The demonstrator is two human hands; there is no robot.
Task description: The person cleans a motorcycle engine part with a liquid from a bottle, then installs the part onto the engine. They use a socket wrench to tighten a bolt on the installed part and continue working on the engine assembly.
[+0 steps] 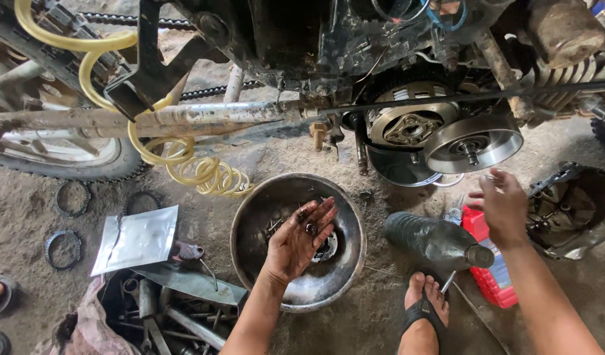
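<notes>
The motorcycle engine (407,79) stands opened up: its side cover (568,207) is already off and lies on the dirt floor at three o'clock, and the clutch assembly (411,125) and the shiny round drum (473,141) beside it are bared at about one o'clock, so the stripping looks done and the refitting of parts appears left to do. The left hand (302,236) lies palm up and loosely cupped over the metal bowl (250,223) at the centre, oily, with a small dark part (310,229) resting on its fingers. The bowl holds a few small metal pieces, among them a toothed part (328,248), in a film of dirty oil. The right hand (503,207), at about three o'clock, hangs in the air below the drum with fingers half curled; whether it pinches anything I cannot tell. Just below it lie a dark plastic bottle (437,240) on its side and a red container (489,276). At seven o'clock an open toolbox (177,312) holds wrenches and sockets, with a silver pouch (137,240) above it. Ring-shaped plates (72,197) lie on the ground at nine o'clock, and a yellow coiled hose (197,171) hangs at ten.
</notes>
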